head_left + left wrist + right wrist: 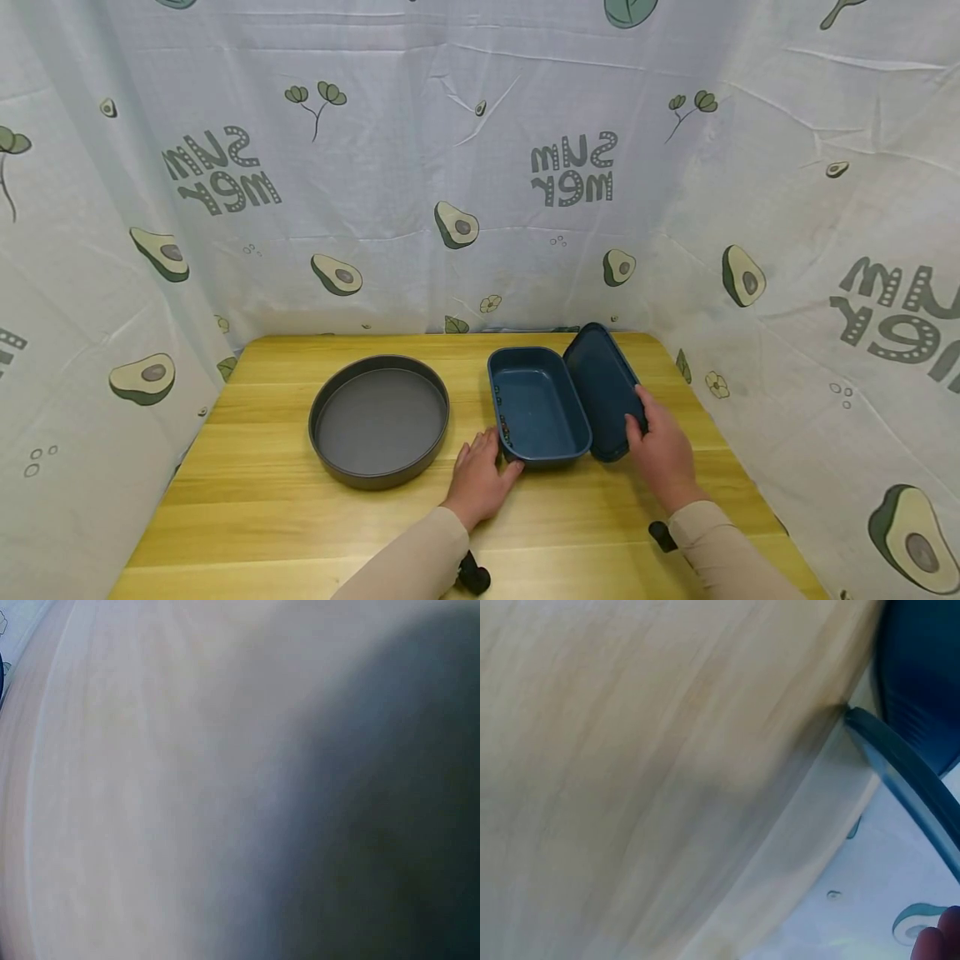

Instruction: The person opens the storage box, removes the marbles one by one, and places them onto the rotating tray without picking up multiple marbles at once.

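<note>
A dark blue rectangular container stands uncovered on the wooden table, right of the middle. Several tiny dark and reddish bits show along its left inner wall. My left hand rests at the container's near left corner, fingers along its side and thumb by the front. The matching blue lid leans tilted beside the container's right wall. With thumb and fingers, my right hand grips the lid's right edge. In the right wrist view, the lid's rim stands on edge near the container, fingertips at the lower corner.
A round grey pan lies left of the container on the table. A white curtain with avocado prints closes off the back and both sides. A blurred dark shape covers the right of the left wrist view.
</note>
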Demonstrator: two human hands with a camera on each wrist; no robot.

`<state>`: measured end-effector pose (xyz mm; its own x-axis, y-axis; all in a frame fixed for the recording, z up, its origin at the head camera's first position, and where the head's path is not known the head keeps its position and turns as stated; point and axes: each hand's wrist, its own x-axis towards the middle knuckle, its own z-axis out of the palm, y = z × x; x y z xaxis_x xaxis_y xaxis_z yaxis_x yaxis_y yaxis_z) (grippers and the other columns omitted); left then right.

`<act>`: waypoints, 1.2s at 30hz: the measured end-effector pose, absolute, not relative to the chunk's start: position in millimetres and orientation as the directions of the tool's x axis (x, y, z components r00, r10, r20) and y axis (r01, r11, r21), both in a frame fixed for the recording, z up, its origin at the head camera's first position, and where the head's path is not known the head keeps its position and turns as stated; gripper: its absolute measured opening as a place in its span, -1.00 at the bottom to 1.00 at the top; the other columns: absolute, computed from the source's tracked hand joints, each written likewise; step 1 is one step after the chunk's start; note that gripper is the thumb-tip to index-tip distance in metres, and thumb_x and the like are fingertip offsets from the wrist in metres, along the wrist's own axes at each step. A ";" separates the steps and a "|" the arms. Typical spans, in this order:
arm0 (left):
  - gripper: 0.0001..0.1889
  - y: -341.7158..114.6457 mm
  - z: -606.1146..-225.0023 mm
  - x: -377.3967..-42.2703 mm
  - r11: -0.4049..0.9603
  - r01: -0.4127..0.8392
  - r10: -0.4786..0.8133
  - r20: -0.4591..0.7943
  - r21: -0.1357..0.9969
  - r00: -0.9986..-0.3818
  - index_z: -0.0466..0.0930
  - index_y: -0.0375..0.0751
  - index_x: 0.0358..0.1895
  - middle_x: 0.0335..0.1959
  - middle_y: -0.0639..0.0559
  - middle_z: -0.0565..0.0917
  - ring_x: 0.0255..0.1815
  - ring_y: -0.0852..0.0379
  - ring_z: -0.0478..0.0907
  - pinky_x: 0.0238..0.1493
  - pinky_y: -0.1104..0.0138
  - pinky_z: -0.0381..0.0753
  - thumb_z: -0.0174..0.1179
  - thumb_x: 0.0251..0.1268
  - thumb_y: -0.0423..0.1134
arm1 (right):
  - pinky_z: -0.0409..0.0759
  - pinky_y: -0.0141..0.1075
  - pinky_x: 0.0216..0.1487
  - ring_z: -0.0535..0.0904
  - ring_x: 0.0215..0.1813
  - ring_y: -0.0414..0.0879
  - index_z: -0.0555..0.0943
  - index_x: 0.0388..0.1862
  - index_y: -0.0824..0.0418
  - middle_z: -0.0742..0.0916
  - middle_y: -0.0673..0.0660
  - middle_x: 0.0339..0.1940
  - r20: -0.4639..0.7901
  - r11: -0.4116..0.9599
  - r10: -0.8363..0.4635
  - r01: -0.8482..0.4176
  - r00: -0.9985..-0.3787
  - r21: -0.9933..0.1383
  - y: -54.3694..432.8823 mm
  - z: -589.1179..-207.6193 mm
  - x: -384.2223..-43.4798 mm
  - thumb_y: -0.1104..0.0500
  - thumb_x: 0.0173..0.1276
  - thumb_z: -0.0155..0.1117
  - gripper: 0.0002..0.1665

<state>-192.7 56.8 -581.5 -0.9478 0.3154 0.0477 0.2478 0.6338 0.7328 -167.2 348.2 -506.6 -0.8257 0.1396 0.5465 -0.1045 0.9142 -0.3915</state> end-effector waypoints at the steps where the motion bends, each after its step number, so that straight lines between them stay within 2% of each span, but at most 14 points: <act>1: -0.17 56.6 -580.7 -192.6 0.633 0.247 0.317 0.046 0.734 -0.947 0.22 -0.25 0.65 0.64 -0.14 0.35 0.69 -0.21 0.21 0.69 -0.18 0.04 0.18 0.53 0.18 | 0.68 0.32 -0.03 0.67 0.11 0.46 0.48 0.48 0.37 0.69 0.53 0.20 0.550 0.916 0.139 -0.104 -0.824 -0.387 348.8 -506.8 -166.9 0.35 0.46 0.33 -0.38; 10: -0.16 56.4 -581.2 -192.6 0.639 0.247 0.316 0.044 0.728 -0.948 0.22 -0.25 0.65 0.64 -0.16 0.34 0.69 -0.22 0.21 0.69 -0.19 0.03 0.15 0.54 0.22 | 0.69 0.23 -0.30 0.71 -0.15 0.39 0.61 0.35 0.40 0.71 0.51 0.00 0.560 0.936 0.133 -0.083 -0.818 -0.343 353.7 -507.8 -165.4 0.33 0.44 0.38 -0.49; 14: -0.16 56.2 -581.4 -192.1 0.629 0.264 0.315 0.070 0.731 -0.946 0.24 -0.26 0.64 0.62 -0.19 0.38 0.67 -0.27 0.24 0.65 -0.23 0.07 0.15 0.54 0.22 | 0.70 0.27 -0.20 0.71 -0.07 0.42 0.59 0.38 0.40 0.69 0.53 0.06 0.525 0.940 0.144 -0.051 -0.839 -0.338 357.8 -507.7 -164.4 0.28 0.45 0.39 -0.45; 20: -0.16 56.2 -580.3 -193.0 0.644 0.237 0.319 0.026 0.727 -0.947 0.20 -0.21 0.67 0.66 -0.12 0.32 0.71 -0.19 0.18 0.70 -0.17 0.01 0.16 0.54 0.21 | 0.67 0.33 -0.06 0.66 0.07 0.48 0.53 0.43 0.40 0.62 0.57 0.18 0.469 0.936 0.158 -0.019 -0.869 -0.350 364.7 -510.9 -161.2 0.21 0.47 0.39 -0.38; 28: -0.16 55.8 -577.6 -191.8 0.649 0.235 0.321 0.019 0.723 -0.947 0.19 -0.22 0.67 0.66 -0.13 0.31 0.71 -0.19 0.18 0.70 -0.16 0.01 0.16 0.54 0.20 | 0.63 0.37 0.04 0.60 0.15 0.54 0.50 0.45 0.43 0.56 0.61 0.23 0.453 0.937 0.173 0.005 -0.875 -0.349 372.3 -517.5 -159.4 0.17 0.44 0.44 -0.31; 36: -0.16 56.5 -576.9 -191.1 0.643 0.241 0.319 0.032 0.726 -0.947 0.21 -0.26 0.65 0.65 -0.17 0.34 0.69 -0.23 0.20 0.68 -0.20 0.04 0.17 0.54 0.19 | 0.56 0.43 0.14 0.50 0.25 0.59 0.45 0.47 0.48 0.50 0.67 0.29 0.388 0.925 0.198 0.040 -0.900 -0.379 379.5 -521.3 -158.2 0.13 0.48 0.40 -0.28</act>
<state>-191.1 56.5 -576.9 -0.9471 0.3193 0.0320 0.2415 0.6435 0.7264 -158.2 379.5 -521.3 -0.9002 0.1981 0.3877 0.0403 0.9246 -0.3788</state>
